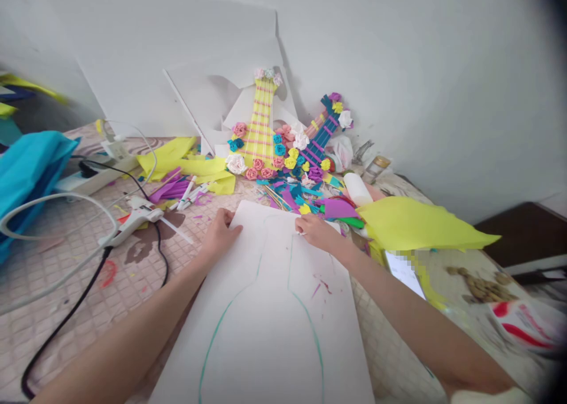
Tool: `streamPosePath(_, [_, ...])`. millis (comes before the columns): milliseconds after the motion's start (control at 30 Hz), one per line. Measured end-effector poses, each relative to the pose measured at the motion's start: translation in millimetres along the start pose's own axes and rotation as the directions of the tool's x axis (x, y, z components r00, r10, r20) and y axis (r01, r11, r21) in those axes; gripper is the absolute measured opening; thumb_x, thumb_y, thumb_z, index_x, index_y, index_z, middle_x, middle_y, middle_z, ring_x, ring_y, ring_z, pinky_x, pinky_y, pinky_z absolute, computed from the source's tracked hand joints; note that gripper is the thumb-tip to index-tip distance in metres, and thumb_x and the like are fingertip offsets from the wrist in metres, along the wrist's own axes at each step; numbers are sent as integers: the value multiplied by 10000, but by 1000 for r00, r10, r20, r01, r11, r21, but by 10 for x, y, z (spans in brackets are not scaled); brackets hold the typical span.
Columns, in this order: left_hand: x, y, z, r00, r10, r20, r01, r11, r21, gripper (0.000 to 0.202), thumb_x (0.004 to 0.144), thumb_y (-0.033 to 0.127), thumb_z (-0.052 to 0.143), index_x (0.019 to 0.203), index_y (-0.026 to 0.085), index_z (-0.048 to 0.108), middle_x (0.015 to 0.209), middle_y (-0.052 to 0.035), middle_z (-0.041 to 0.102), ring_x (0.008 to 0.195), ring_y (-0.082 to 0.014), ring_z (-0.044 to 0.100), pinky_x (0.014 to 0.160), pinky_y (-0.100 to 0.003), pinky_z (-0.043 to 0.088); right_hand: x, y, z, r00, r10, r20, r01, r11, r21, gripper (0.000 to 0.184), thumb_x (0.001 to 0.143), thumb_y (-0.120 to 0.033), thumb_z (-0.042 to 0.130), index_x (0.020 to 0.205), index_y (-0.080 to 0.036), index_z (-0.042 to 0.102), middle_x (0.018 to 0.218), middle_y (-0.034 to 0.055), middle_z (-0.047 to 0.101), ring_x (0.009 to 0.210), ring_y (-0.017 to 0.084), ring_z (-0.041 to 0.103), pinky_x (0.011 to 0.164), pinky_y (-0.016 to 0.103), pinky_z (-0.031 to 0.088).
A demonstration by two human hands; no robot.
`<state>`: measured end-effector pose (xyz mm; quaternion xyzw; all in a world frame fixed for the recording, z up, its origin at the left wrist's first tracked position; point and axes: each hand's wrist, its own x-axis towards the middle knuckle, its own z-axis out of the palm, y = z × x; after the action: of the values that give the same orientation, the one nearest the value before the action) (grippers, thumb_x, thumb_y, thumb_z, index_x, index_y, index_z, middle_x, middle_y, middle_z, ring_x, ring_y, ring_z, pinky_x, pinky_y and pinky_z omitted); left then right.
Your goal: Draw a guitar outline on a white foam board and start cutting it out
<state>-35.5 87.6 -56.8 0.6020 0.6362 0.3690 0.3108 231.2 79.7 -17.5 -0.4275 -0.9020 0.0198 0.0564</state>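
A large white board (283, 333) lies in front of me, with a green guitar-like outline drawn on it. My left hand (221, 233) grips the board's upper left edge, thumb on top and fingers curled at the side. Near the top right of the outline, my right hand (318, 231) is closed with its knuckles bent. A small whitish bit shows at its fingertips, too small to name. Beyond the board stand a yellow paper guitar (261, 126) with paper roses and a smaller blue one (321, 135) with purple strips.
A glue gun (139, 215) with a black cord lies left, near a power strip (97, 176) and blue paper (33, 173). Paper scraps (287, 194) cover the back. Yellow paper (420, 224), a phone (404, 274) and a red-and-white box (527, 324) sit right.
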Motion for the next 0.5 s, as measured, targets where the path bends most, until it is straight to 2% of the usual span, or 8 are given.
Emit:
streamPosePath(133, [-2,-7,-1,1000,6,2,-6,1000,-6,250,634,249,561,808,226,383,872,-12,577,868,-194,568,778,-341,423,-19,64,-3,1000,-7,-12,7,1000,27,290,612,82,386,708,-179,468,737,36,538,771,170,490,695,247,355])
streamPosePath(367, [5,-18,4,1000,11,-6,-11,1000,-1,240,634,252,563,785,229,379,860,-8,582,855,-191,570,779,-339,421,-50,289,-109,982,112,-151,-107,993,42,231,705,32,389,751,-183,461,788,47,544,808,185,472,756,287,346])
streamPosePath(500, [12,-38,14,1000,12,-5,-12,1000,-5,236,637,253,558,797,228,386,872,-12,583,847,-188,571,764,-335,426,12,281,-20,982,121,-146,-112,992,64,226,702,26,413,753,-185,477,781,33,555,795,175,476,740,272,349])
